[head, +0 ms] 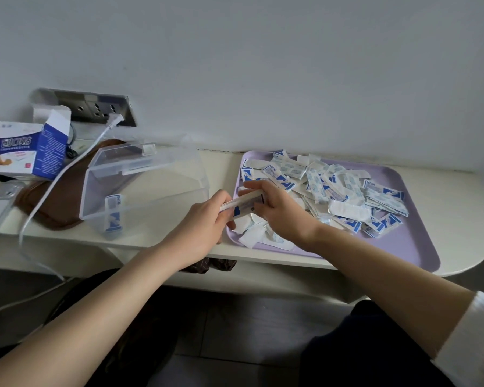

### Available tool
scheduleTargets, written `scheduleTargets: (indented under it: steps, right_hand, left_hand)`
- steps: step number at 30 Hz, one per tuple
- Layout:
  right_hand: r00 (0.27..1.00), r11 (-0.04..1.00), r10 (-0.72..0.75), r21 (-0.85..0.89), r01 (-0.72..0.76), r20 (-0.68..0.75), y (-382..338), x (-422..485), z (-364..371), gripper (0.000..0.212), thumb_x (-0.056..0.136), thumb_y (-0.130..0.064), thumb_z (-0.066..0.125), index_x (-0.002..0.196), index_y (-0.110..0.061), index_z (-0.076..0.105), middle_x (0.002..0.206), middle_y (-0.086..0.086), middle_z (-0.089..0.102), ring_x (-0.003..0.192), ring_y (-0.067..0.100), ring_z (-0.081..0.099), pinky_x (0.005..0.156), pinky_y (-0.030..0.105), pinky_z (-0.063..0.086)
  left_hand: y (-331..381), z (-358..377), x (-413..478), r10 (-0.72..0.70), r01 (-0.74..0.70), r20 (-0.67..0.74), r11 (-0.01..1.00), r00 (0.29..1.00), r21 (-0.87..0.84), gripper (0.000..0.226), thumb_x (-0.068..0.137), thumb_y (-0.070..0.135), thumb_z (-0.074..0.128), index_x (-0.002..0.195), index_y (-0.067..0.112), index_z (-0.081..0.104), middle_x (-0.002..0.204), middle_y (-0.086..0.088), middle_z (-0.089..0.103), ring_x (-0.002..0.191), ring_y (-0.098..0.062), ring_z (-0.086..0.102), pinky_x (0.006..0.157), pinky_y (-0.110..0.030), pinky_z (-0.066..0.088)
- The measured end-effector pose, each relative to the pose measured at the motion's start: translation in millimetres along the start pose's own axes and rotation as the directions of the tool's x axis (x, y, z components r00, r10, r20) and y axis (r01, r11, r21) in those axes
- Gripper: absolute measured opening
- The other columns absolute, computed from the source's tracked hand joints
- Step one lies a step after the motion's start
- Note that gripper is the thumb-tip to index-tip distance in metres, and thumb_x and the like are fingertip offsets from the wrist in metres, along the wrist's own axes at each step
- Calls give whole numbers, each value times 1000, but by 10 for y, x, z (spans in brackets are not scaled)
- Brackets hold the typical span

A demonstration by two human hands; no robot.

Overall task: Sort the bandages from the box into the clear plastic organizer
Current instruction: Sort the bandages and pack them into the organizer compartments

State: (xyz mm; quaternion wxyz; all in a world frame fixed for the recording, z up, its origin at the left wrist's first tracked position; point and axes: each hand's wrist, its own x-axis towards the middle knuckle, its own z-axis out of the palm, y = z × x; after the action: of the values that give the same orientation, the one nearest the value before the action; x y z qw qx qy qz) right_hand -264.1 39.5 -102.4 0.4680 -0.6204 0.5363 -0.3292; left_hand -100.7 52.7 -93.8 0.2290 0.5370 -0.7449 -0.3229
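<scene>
Two hands clamp a stack (242, 203) of bandages at the tray's (403, 241) left edge.
The left hand (207, 219) and right hand (280, 210) each curl their fingers round one end of the stack (white and blue wrappers). A loose pile (333, 188) covers the purple tray to the right. The clear organizer (151, 174) stands just left of the hands, lid open, with wrapped strips (113, 213) upright in its near corner. The open box (25, 152) stands far left.

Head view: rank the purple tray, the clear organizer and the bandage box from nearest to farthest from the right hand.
1. Tray: directly under the right hand.
2. Organizer: to the left, beyond the left hand.
3. Box: far left, near the wall.
</scene>
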Motion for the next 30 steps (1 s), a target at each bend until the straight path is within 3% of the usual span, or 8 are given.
scheduleTargets:
  steps: [4,7,11,15,19,22,27,30]
  right_hand:
    - [997,994,25,-112,-18,68,-29,0,75,40,97,-2,39,136,-13,37,121,2,55,103,10,49,82,9,39]
    - [997,996,18,-90,-11,76,-68,-3,162,35,99,-5,37,133,-10,38,110,9,59,98,17,59,92,25,48]
    - [989,978,-67,-188,92,133,-118,-14,257,17,97,-4,39,103,-9,53,79,1,63,67,18,63,76,33,56]
    - [967,899,-104,-393,191,231,-158,0,385,15,97,-13,47,96,-8,61,79,1,67,68,11,62,67,15,47]
    - [950,868,-143,-426,255,278,-182,35,605,16,96,-14,49,96,-5,62,80,-4,66,65,-3,60,69,18,49]
    - [942,858,-153,-432,277,299,-193,66,723,15,96,-10,46,98,-2,59,75,-9,59,56,-10,56,62,12,46]
    - [938,835,-209,-449,318,275,-254,142,837,14,96,-10,46,109,-10,52,85,-1,66,62,-2,58,69,15,47]
    - [943,844,-264,-425,328,204,-384,203,866,15,97,-14,46,112,-15,49,86,3,70,68,4,62,72,24,51]
  left_hand:
    - [-28,-18,-55,-14,15,15,999,1000,-33,9,99,15,41,98,11,48,47,15,46,48,-8,38,47,-16,32]
    - [-77,-80,-103,-22,22,6,999,1000,-35,8,98,15,42,94,12,49,47,15,49,50,-13,39,47,-19,30]
    - [-159,-243,-160,-33,33,-21,999,999,21,11,97,16,46,88,18,54,50,10,51,54,-18,43,52,-25,32]
    - [-334,-444,-254,-36,37,-5,991,999,127,14,95,18,50,86,22,60,56,7,49,57,-17,48,57,-29,36]
    - [-484,-608,-362,-39,18,76,966,996,257,19,99,14,41,92,30,50,77,5,55,74,-14,54,68,-31,43]
    - [-578,-701,-406,-33,6,94,962,995,274,22,99,14,38,92,33,45,86,5,55,80,-12,53,75,-34,44]
    - [-683,-836,-444,22,-11,-73,989,997,146,9,97,20,46,91,24,51,69,6,50,66,-14,49,62,-33,40]
    - [-704,-932,-438,74,-56,-220,995,973,88,7,95,17,50,90,22,49,66,8,50,63,-12,51,60,-28,41]
